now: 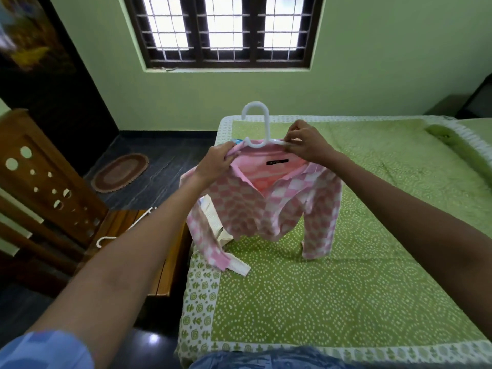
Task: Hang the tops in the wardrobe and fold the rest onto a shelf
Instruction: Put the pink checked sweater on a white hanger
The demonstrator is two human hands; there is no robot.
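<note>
- Currently one pink checkered top [262,209] is held up over the bed [346,275], above the bed's left half; both sleeves hang down and their cuffs touch the green bedspread.
- One white plastic hanger [257,126] sits inside the top's neckline, hook upright and pointing toward the window [226,30].
- Left hand [215,163]: fingers curled, gripping the left shoulder of the top at the collar, over the hanger's left end.
- Right hand [306,143]: fingers pinching the right arm of the hanger together with the collar fabric.
- One black label shows inside the back of the neck.
- One cream garment [217,227] lies near the bed's left edge, partly behind the left sleeve; a bit of it shows by the cuff as well.
- A small blue patch shows just behind the left hand; cannot tell what it is.
- Spare white hangers [125,225] on the wooden bench [162,262] beside the bed's left edge: at least one, exact count unclear, as the left forearm covers part.
- One oval rug [119,173] on the dark floor, well apart from the bed.
</note>
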